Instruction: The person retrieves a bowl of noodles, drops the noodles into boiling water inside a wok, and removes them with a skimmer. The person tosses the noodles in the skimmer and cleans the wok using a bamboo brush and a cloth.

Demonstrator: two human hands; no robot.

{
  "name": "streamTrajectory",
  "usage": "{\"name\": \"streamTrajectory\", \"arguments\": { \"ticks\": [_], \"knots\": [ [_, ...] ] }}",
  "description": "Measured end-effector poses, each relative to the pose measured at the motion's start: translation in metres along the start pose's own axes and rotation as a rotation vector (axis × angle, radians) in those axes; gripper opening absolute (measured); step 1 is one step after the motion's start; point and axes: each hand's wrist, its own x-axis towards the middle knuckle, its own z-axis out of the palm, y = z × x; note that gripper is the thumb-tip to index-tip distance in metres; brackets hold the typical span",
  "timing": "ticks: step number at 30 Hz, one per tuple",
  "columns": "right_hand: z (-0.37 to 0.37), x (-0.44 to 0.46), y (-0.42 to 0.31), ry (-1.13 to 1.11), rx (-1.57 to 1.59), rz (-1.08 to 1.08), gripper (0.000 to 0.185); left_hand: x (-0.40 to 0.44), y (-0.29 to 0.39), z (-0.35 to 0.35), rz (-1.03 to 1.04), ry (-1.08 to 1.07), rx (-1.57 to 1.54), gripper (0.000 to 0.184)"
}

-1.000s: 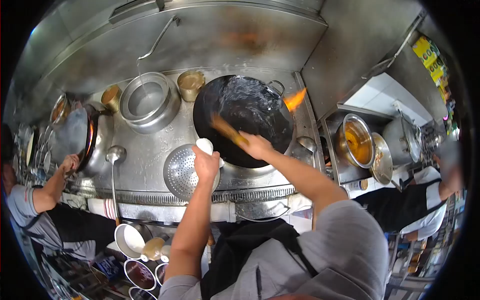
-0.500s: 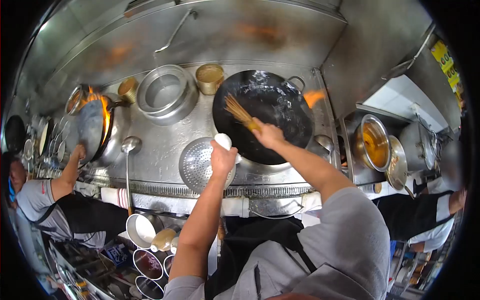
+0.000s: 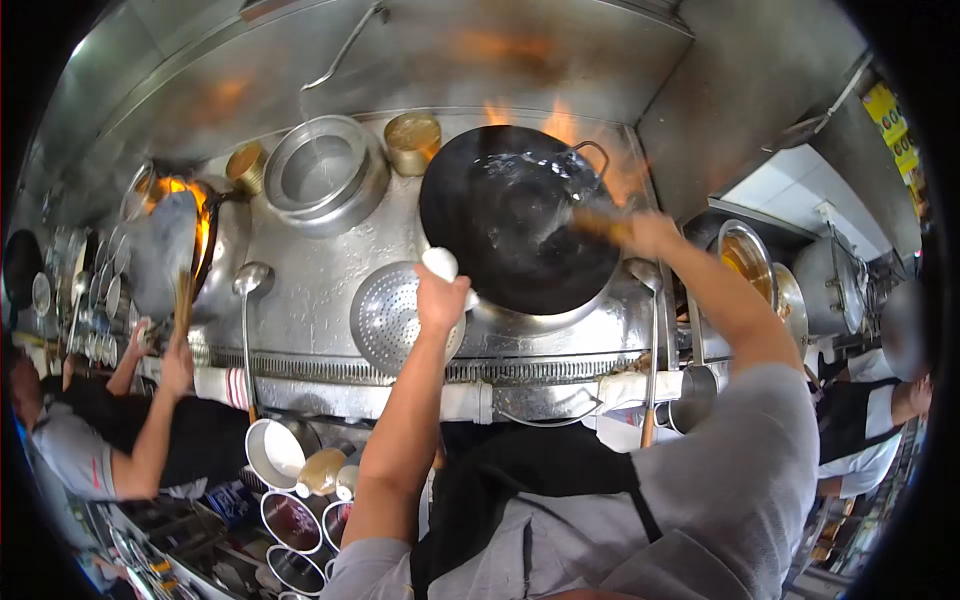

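Observation:
A large black wok (image 3: 520, 250) with water in it sits on the stove, flames rising behind it. My right hand (image 3: 650, 237) is closed round a bamboo brush (image 3: 600, 227), blurred by motion, over the wok's right side. At the wok's lower left edge, my left hand (image 3: 442, 300) is wrapped round a white cloth (image 3: 440, 263). A perforated strainer (image 3: 385, 318) lies on the steel counter beside and partly behind that hand. Right of the wok rests a ladle (image 3: 645, 275).
A nested metal pot (image 3: 325, 170) stands under a running tap, near a brass-coloured container (image 3: 412, 140). At left, a co-worker (image 3: 130, 430) holds a brush at a flaming wok. Metal bowls (image 3: 748, 260) and another person (image 3: 865, 420) are at right. White tubs (image 3: 275, 452) sit below the counter.
My right hand has swept the brush from the wok's left side to its right. Flames behind the wok have grown. The co-worker at left now has a brush in one hand.

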Motion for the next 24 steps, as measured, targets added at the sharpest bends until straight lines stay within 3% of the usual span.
{"name": "streamTrajectory", "arguments": {
  "ticks": [1,2,4,6,7,9,11,12,13,15,17,19,21,23,24],
  "knots": [
    [0.015,0.045,0.008,0.438,0.119,-0.045,0.046,0.006,-0.010,0.004,-0.022,-0.009,-0.003,0.062],
    [-0.032,0.057,-0.034,0.104,0.140,0.049,0.047,0.008,-0.017,0.004,-0.016,-0.017,-0.019,0.062],
    [-0.013,0.102,-0.100,0.170,0.239,0.009,0.041,0.007,-0.010,0.002,0.018,-0.006,-0.094,0.060],
    [0.019,0.062,-0.150,0.193,0.490,-0.021,0.040,-0.001,-0.007,-0.001,0.050,0.029,-0.108,0.055],
    [0.045,0.040,-0.161,0.324,0.546,-0.082,0.043,-0.002,-0.014,0.002,0.058,0.042,-0.154,0.054],
    [0.061,-0.005,-0.145,0.118,0.603,-0.183,0.051,-0.005,-0.007,0.006,0.009,0.079,-0.157,0.046],
    [0.071,-0.038,-0.093,0.043,0.436,-0.265,0.050,-0.009,-0.002,0.006,0.010,0.059,-0.129,0.050],
    [0.049,-0.056,-0.065,-0.115,0.490,-0.218,0.048,-0.006,-0.001,0.002,0.001,0.048,-0.095,0.055],
    [0.044,-0.052,-0.030,-0.123,0.459,-0.183,0.048,-0.001,-0.002,-0.001,0.009,0.051,-0.091,0.055],
    [0.008,-0.029,0.009,-0.233,0.419,0.129,0.042,0.006,-0.008,0.002,0.011,-0.032,-0.119,0.054],
    [-0.002,0.032,-0.004,0.169,0.337,0.143,0.036,0.009,-0.012,0.002,-0.013,-0.053,-0.154,0.054],
    [0.002,0.083,-0.068,0.264,0.393,0.056,0.043,0.014,-0.020,0.004,0.032,-0.049,-0.227,0.054],
    [0.026,0.077,-0.149,0.270,0.502,0.140,0.048,0.012,-0.020,-0.008,-0.002,-0.100,-0.241,0.054],
    [0.066,0.061,-0.178,0.300,0.669,0.096,0.052,0.014,-0.006,-0.012,-0.002,-0.151,-0.279,0.054],
    [0.071,0.042,-0.172,0.234,0.640,-0.025,0.053,0.012,-0.006,-0.018,-0.086,-0.199,-0.413,0.051]
  ]
}}
